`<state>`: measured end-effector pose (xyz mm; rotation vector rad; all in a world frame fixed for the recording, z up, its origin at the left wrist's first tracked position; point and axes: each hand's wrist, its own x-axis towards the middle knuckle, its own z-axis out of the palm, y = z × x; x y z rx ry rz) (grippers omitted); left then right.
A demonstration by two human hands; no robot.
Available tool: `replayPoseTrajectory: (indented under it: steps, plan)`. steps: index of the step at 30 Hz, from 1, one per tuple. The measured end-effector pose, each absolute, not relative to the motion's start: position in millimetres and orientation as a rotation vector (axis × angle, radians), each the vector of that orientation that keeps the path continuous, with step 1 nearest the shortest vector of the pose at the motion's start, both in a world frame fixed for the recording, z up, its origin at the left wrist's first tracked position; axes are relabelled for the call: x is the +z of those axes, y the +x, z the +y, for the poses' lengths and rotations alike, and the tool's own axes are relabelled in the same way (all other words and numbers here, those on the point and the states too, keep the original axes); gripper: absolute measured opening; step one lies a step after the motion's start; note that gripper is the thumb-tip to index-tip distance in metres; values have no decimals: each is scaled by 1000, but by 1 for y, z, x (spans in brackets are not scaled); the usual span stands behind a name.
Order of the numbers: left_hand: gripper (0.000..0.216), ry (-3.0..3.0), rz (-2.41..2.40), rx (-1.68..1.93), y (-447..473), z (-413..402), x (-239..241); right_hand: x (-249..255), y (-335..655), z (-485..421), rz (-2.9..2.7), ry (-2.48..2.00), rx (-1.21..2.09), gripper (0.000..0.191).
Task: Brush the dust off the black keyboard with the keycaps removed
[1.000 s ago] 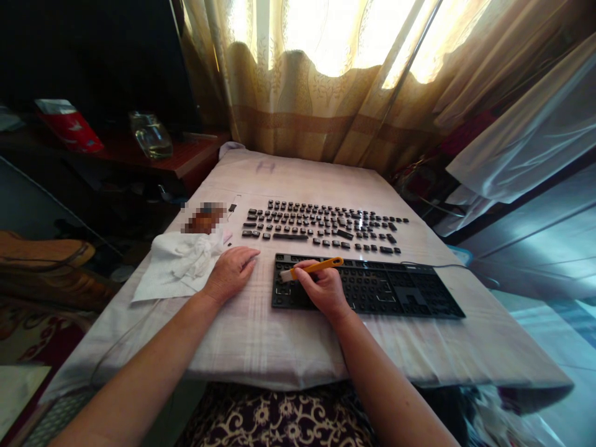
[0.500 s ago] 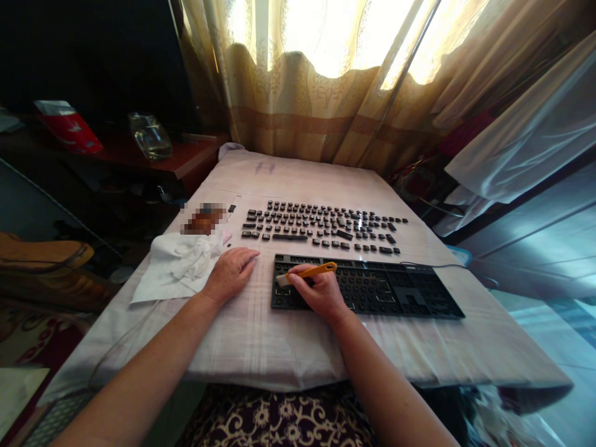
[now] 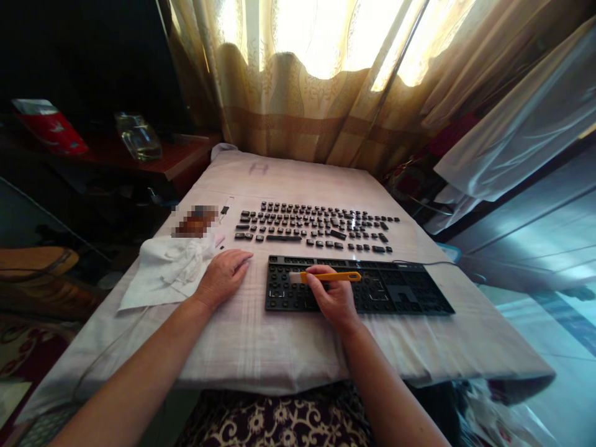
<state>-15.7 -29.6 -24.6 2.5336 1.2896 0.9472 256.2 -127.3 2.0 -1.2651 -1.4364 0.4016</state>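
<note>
My right hand grips a small brush with an orange handle and pale bristles. Its bristles lie over the left part of a black keyboard, whose keycaps are off so the bare switches show. Beside the keyboard's left end, my left hand rests on the tablecloth, fingers stretched out and holding nothing. Loose black keycaps lie in rows behind the keyboard. White tissue is spread and crumpled left of my left hand.
A patterned cloth covers the table. At the left, a shelf bears a glass jar and a red packet. Past the tissue lies a blurred-out brown item. The keyboard cable runs right. A curtain hangs behind.
My right hand has moved the brush rightward along the keyboard, and its handle now lies more level. My left hand stays in place on the cloth. The whole view has shifted slightly.
</note>
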Motion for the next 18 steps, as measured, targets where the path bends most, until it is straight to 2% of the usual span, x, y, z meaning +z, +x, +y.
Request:
replayPoseTrajectory:
  steps: [7,18]
  plan:
    - [33,2545,1291,936,-17,-29,-24,-10,257,-126,-1325,-1322,450,17]
    - [33,2529,1284,936,-17,-28,-23,1,256,-130,-1448,-1307,491,10]
